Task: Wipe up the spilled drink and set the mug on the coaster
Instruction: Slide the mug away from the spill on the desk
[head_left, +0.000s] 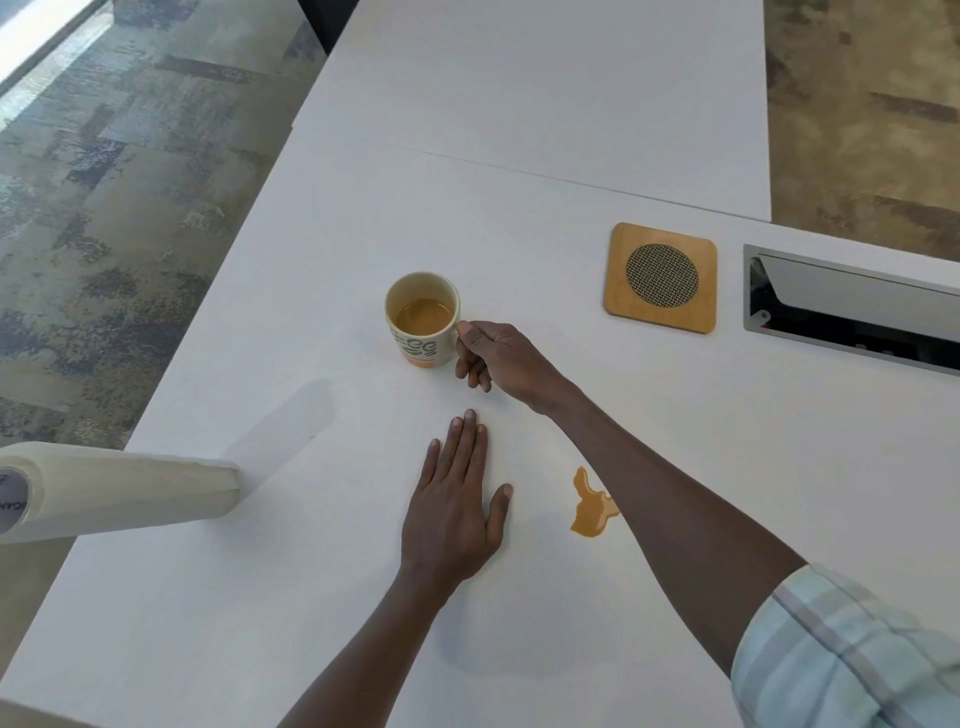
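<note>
A cream mug (422, 318) with orange and dark lettering stands upright on the white table (519, 218), holding amber drink. My right hand (496, 356) is closed around its handle on the mug's right side. My left hand (454, 499) lies flat on the table with its fingers spread, holding nothing. A small amber spill (589, 506) sits right of my left hand, partly hidden under my right forearm. The square wooden coaster (661, 278) with a round mesh centre lies to the far right of the mug, with nothing on it.
A paper towel roll (114, 491) lies on its side at the table's left edge. An open grey cable tray (852, 312) is sunk into the table right of the coaster. Carpeted floor lies beyond the left and far right table edges.
</note>
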